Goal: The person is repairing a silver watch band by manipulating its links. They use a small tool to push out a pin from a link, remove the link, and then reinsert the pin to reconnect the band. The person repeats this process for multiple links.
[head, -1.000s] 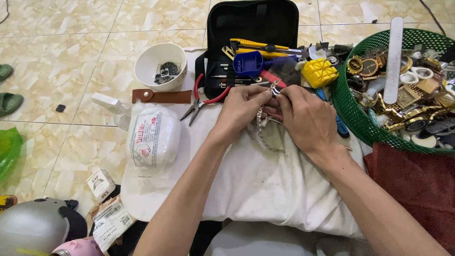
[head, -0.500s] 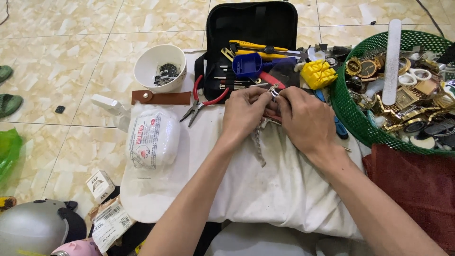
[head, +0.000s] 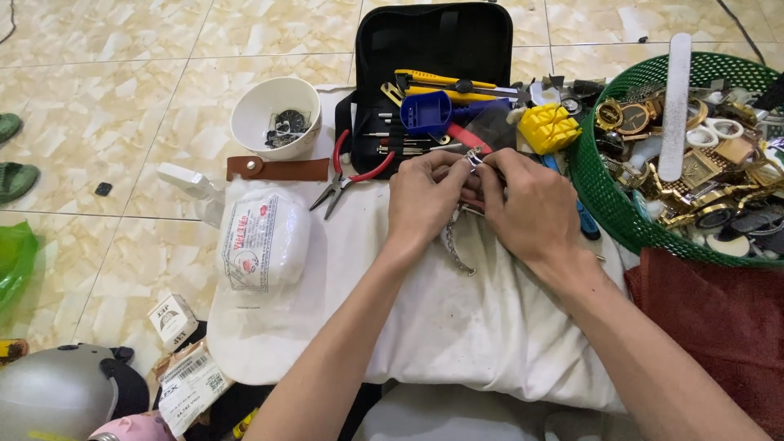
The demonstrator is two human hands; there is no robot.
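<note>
Both my hands meet over a white cloth [head: 490,327] on the floor. My left hand [head: 425,196] and my right hand [head: 531,208] pinch a metal wristwatch between their fingertips; its silver link bracelet [head: 454,243] dangles down between them onto the cloth. The watch case itself is mostly hidden by my fingers. Right beyond my hands lies an open black tool case [head: 433,73] with yellow, blue and red tools, and red-handled pliers [head: 347,175] rest at its left edge.
A green basket [head: 600,192] full of watches and a white file stands at the right. A white bowl [head: 273,110] with small parts, a brown leather strap [head: 278,169], a white packet [head: 261,241], a dark red cloth [head: 719,318] and a grey helmet [head: 57,400] surround the cloth.
The hands have stayed together on the watch with only small finger shifts; the bracelet now hangs lower between them.
</note>
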